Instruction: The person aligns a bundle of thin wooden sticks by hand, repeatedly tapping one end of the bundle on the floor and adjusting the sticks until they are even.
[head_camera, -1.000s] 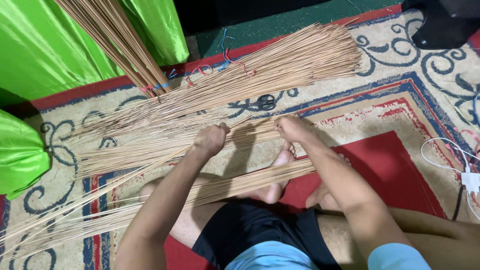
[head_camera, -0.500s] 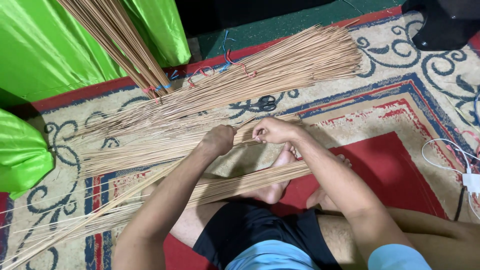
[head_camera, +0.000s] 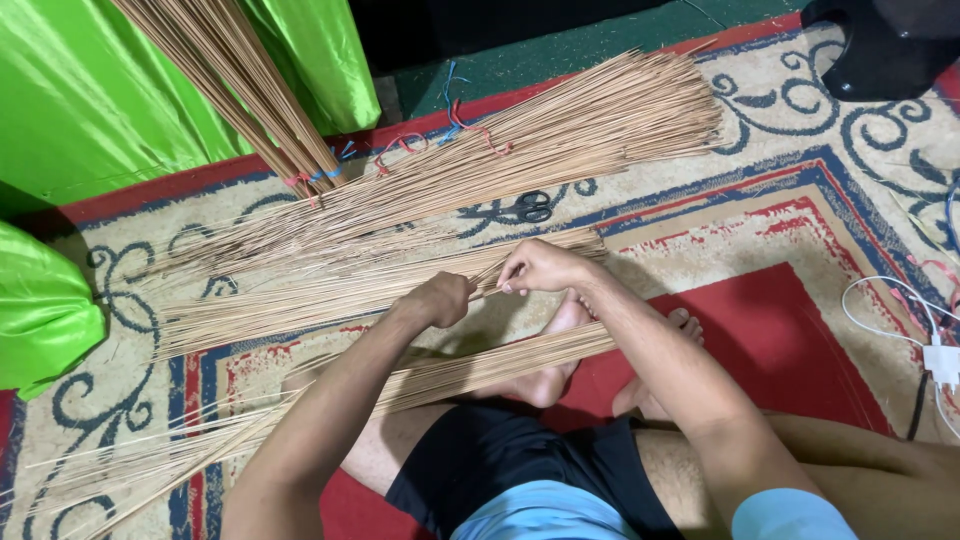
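A patterned rug (head_camera: 800, 200) bears stick bundles (head_camera: 520, 150) beside green fabric (head_camera: 110, 100).

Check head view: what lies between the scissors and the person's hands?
Head view: between the scissors and the left hand and right hand lies a strip of patterned carpet, then the bundle of thin tan sticks both hands grip.

One camera sits on my head and looks steeply down past my chest into my lap and onto the patterned rug (head_camera: 800, 210) ahead of me. It is close: my forearms fill the lower frame, my left hand (head_camera: 440, 298) and right hand (head_camera: 540, 268) meeting near the centre. No second view overlaps it.
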